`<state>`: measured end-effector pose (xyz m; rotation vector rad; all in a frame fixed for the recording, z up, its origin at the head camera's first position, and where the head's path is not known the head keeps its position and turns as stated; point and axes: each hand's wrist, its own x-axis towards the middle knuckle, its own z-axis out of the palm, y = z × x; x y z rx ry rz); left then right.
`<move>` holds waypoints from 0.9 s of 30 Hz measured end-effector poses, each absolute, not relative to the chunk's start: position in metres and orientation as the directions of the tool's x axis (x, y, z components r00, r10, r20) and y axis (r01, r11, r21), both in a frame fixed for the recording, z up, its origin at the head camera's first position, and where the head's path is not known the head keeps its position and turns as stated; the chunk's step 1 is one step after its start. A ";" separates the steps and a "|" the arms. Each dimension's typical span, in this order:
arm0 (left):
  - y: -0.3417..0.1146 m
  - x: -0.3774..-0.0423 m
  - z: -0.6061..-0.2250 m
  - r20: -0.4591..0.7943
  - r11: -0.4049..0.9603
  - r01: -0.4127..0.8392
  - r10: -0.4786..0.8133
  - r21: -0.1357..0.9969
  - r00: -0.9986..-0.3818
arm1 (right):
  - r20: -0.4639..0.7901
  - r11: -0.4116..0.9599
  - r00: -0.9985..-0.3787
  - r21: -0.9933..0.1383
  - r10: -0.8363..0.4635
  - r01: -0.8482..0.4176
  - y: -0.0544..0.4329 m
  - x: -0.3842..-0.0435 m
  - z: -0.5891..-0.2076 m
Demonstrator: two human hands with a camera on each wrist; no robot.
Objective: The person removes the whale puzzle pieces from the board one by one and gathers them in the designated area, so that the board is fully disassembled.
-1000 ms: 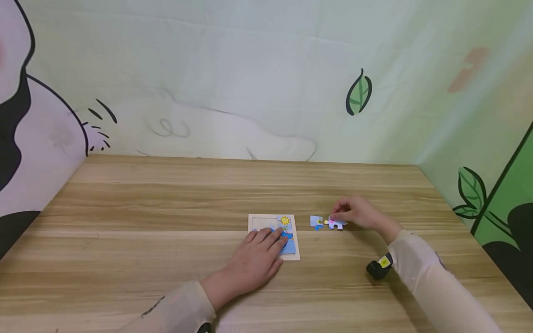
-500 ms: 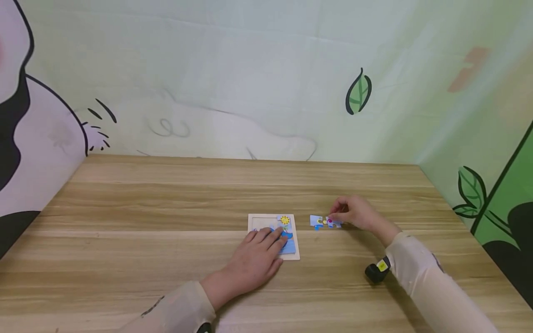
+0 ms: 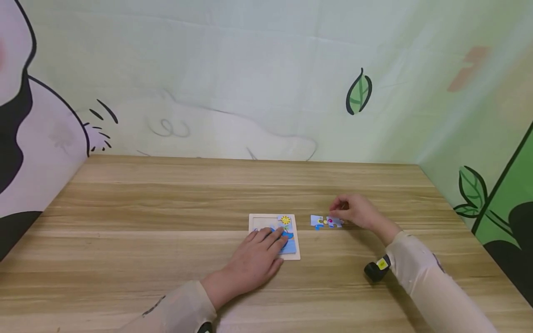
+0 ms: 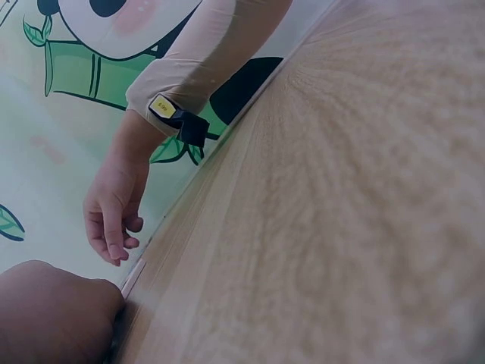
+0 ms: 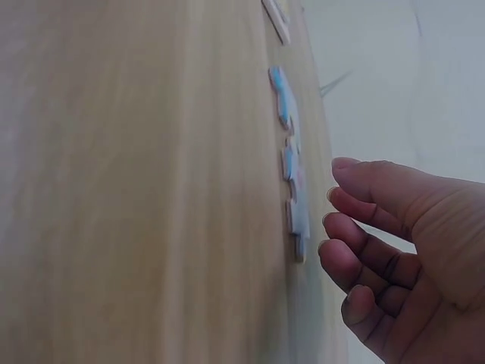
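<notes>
- Hovering with the right hand [image 3: 355,213] just above the nearer puzzle piece [image 3: 335,222], fingers curling loosely, thumb standing close to the fingertips, grasping nothing; showing a gap between fingers and piece in the right wrist view.
- Finding that piece just below the fingertips, slightly toward the person's side; placing the right hand much nearer to it than the left.
- Seeing the second puzzle piece [image 3: 316,221] just to the left, both lying flat on the wooden table [image 3: 166,194] and forming a short row, its long axis running left to right; not making out whether the two are touching.
- Pointing the nearer piece's yellow knob [image 3: 325,222] leftward, at the second piece and on toward the puzzle frame [image 3: 289,257].
- Laying the left hand [image 3: 251,259] flat over that frame, fingers stretching forward and rightward, gripping nothing, covering much of the picture inside.
- Showing a sun piece [image 3: 285,220] in the frame's far right corner, on the side facing the row.
</notes>
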<state>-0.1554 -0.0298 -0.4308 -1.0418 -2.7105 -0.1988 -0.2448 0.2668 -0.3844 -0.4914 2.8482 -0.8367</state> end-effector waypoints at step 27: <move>-0.029 -0.156 -0.429 0.263 0.737 0.676 0.650 0.011 -0.713 | 0.043 0.711 -0.935 -0.638 -0.352 -0.297 0.235 -0.252 -0.373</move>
